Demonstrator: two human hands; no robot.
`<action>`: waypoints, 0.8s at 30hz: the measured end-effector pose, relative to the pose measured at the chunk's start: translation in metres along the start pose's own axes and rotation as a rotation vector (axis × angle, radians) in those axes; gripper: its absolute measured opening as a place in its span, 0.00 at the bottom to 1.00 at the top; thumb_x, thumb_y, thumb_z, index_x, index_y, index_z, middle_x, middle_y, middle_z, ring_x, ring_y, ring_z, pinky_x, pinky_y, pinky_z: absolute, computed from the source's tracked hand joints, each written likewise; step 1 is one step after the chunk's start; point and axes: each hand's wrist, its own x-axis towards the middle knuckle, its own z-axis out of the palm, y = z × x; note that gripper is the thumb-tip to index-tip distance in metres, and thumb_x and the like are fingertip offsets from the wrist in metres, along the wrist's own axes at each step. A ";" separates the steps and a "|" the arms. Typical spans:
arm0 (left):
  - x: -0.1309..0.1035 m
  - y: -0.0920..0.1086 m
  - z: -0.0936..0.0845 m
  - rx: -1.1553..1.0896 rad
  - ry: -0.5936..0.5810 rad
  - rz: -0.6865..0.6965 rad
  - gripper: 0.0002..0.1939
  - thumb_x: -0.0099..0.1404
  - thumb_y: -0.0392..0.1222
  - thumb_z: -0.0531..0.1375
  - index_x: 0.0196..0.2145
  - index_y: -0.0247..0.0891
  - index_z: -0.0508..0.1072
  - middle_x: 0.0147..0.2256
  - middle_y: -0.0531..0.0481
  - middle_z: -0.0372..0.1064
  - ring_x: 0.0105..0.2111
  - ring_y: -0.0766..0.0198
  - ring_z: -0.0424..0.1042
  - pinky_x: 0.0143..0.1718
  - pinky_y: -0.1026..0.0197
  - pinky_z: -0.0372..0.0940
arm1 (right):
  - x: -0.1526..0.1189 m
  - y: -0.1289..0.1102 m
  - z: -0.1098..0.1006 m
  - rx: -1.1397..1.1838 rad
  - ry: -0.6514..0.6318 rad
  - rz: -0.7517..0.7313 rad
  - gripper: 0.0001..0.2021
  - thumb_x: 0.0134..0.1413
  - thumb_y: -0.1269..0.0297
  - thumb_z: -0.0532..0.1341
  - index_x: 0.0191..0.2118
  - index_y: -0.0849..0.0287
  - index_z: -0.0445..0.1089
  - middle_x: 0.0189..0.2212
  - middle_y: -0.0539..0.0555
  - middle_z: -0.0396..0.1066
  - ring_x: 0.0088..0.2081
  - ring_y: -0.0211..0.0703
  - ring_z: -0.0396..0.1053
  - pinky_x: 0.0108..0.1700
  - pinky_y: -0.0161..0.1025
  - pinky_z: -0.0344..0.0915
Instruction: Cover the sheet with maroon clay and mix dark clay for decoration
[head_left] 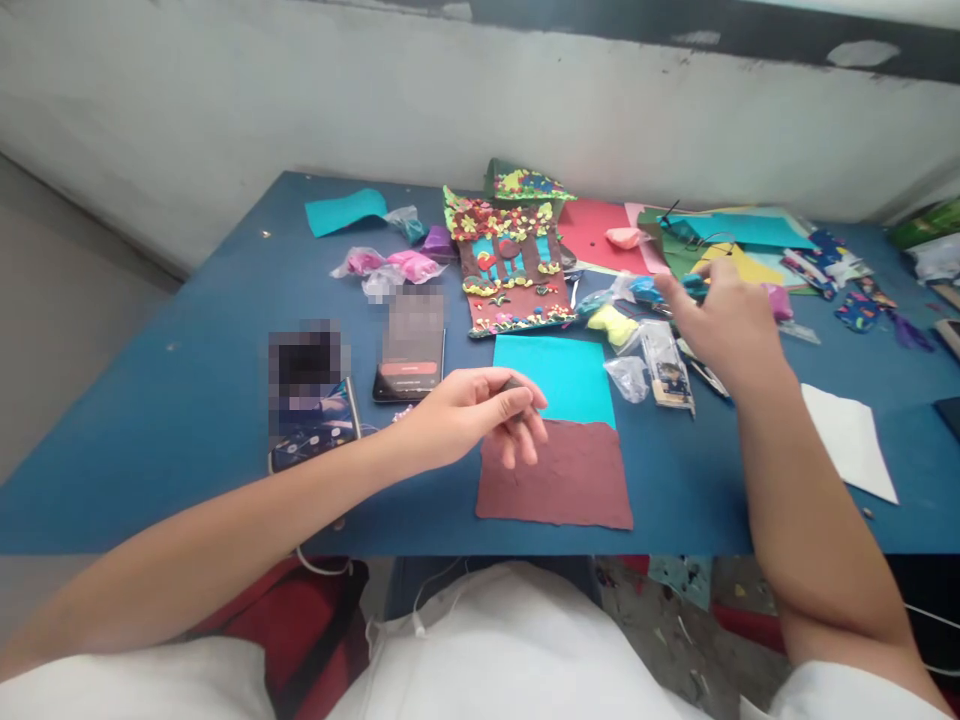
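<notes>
My left hand (487, 412) is over the turquoise and brown sheet, with its fingers curled around a small dark brown lump (516, 384) that looks like modelling clay. Below it, the sheet's front part carries a flat brown layer (555, 480), while its back part shows bare turquoise paper (559, 365). My right hand (726, 318) reaches over the right side of the table, thumb and fingers apart. Just beside its thumb is a bag of blue clay (649, 290). Yellow clay (615, 325) and a box cutter-like pack (667, 370) sit to its left.
A decorated clay house panel (517, 270) leans at the back. Two phones, one of them a black phone (409, 350), stand at the left near pink clay bags (412, 265). Coloured papers (742, 228) lie at the back right, a white paper (847, 440) at the right.
</notes>
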 end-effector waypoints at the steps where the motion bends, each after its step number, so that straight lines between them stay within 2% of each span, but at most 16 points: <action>1: -0.001 0.000 0.000 0.015 -0.004 -0.008 0.20 0.61 0.55 0.65 0.33 0.33 0.68 0.26 0.49 0.72 0.21 0.65 0.73 0.18 0.66 0.64 | -0.003 -0.004 -0.001 0.029 0.042 -0.051 0.16 0.59 0.51 0.56 0.26 0.53 0.55 0.19 0.46 0.52 0.24 0.41 0.55 0.30 0.40 0.50; 3: -0.002 0.001 0.000 0.047 0.016 0.017 0.21 0.61 0.56 0.64 0.29 0.33 0.67 0.22 0.51 0.70 0.18 0.69 0.70 0.16 0.68 0.61 | -0.013 -0.014 -0.003 0.154 0.076 -0.189 0.16 0.63 0.55 0.50 0.24 0.53 0.54 0.19 0.47 0.53 0.24 0.41 0.57 0.31 0.40 0.53; 6: -0.003 0.000 0.000 0.027 0.064 0.080 0.21 0.61 0.56 0.65 0.29 0.33 0.67 0.22 0.55 0.67 0.18 0.73 0.66 0.17 0.71 0.59 | -0.033 -0.033 -0.002 0.471 -0.058 -0.328 0.11 0.62 0.56 0.54 0.30 0.55 0.62 0.22 0.49 0.63 0.26 0.40 0.65 0.30 0.39 0.60; 8: -0.002 -0.002 0.000 -0.051 0.071 0.091 0.22 0.58 0.56 0.67 0.34 0.34 0.69 0.25 0.55 0.67 0.21 0.73 0.68 0.19 0.71 0.61 | -0.049 -0.044 0.001 0.697 -0.187 -0.391 0.08 0.61 0.58 0.58 0.40 0.56 0.66 0.30 0.51 0.71 0.30 0.40 0.71 0.29 0.37 0.66; 11: -0.001 -0.007 0.002 -0.170 0.029 0.074 0.26 0.56 0.56 0.69 0.45 0.36 0.70 0.34 0.50 0.70 0.35 0.64 0.73 0.28 0.66 0.68 | -0.073 -0.057 0.006 0.887 -0.277 -0.534 0.13 0.64 0.62 0.56 0.53 0.53 0.64 0.48 0.57 0.73 0.47 0.43 0.74 0.40 0.39 0.74; 14: 0.001 -0.012 0.005 -0.243 -0.051 0.081 0.26 0.59 0.57 0.66 0.48 0.39 0.72 0.41 0.47 0.71 0.42 0.61 0.73 0.40 0.61 0.70 | -0.090 -0.065 0.010 0.807 -0.357 -0.743 0.22 0.67 0.64 0.53 0.64 0.51 0.54 0.61 0.59 0.64 0.60 0.46 0.66 0.54 0.44 0.70; 16: 0.001 -0.013 0.006 -0.234 -0.115 0.088 0.25 0.59 0.59 0.65 0.48 0.40 0.73 0.44 0.46 0.72 0.43 0.61 0.73 0.46 0.59 0.68 | -0.096 -0.068 0.014 0.671 -0.389 -0.875 0.27 0.68 0.65 0.50 0.69 0.51 0.44 0.64 0.61 0.60 0.64 0.47 0.59 0.60 0.49 0.64; 18: 0.001 -0.013 0.007 -0.147 -0.112 0.071 0.26 0.58 0.58 0.66 0.48 0.38 0.74 0.44 0.46 0.74 0.42 0.62 0.74 0.46 0.59 0.68 | -0.099 -0.069 0.018 0.568 -0.392 -0.943 0.30 0.69 0.65 0.48 0.71 0.51 0.35 0.65 0.62 0.57 0.67 0.49 0.55 0.62 0.53 0.59; 19: 0.001 -0.013 0.008 -0.090 -0.084 0.048 0.26 0.57 0.57 0.67 0.47 0.37 0.74 0.42 0.45 0.74 0.39 0.62 0.75 0.43 0.59 0.69 | -0.099 -0.069 0.019 0.540 -0.392 -0.961 0.32 0.69 0.65 0.49 0.71 0.52 0.33 0.66 0.63 0.56 0.67 0.49 0.53 0.63 0.53 0.58; 21: 0.000 -0.012 0.008 -0.014 -0.027 -0.009 0.26 0.57 0.57 0.67 0.46 0.34 0.73 0.39 0.45 0.76 0.33 0.63 0.76 0.36 0.60 0.70 | -0.097 -0.068 0.020 0.532 -0.396 -0.997 0.35 0.67 0.58 0.52 0.71 0.55 0.32 0.66 0.64 0.55 0.68 0.51 0.51 0.63 0.52 0.57; 24: -0.002 -0.010 0.008 -0.023 -0.002 -0.011 0.24 0.57 0.59 0.66 0.39 0.33 0.72 0.33 0.46 0.76 0.31 0.61 0.77 0.34 0.60 0.71 | -0.093 -0.065 0.016 0.576 -0.359 -0.998 0.40 0.60 0.44 0.55 0.69 0.60 0.41 0.64 0.68 0.57 0.67 0.54 0.54 0.62 0.52 0.58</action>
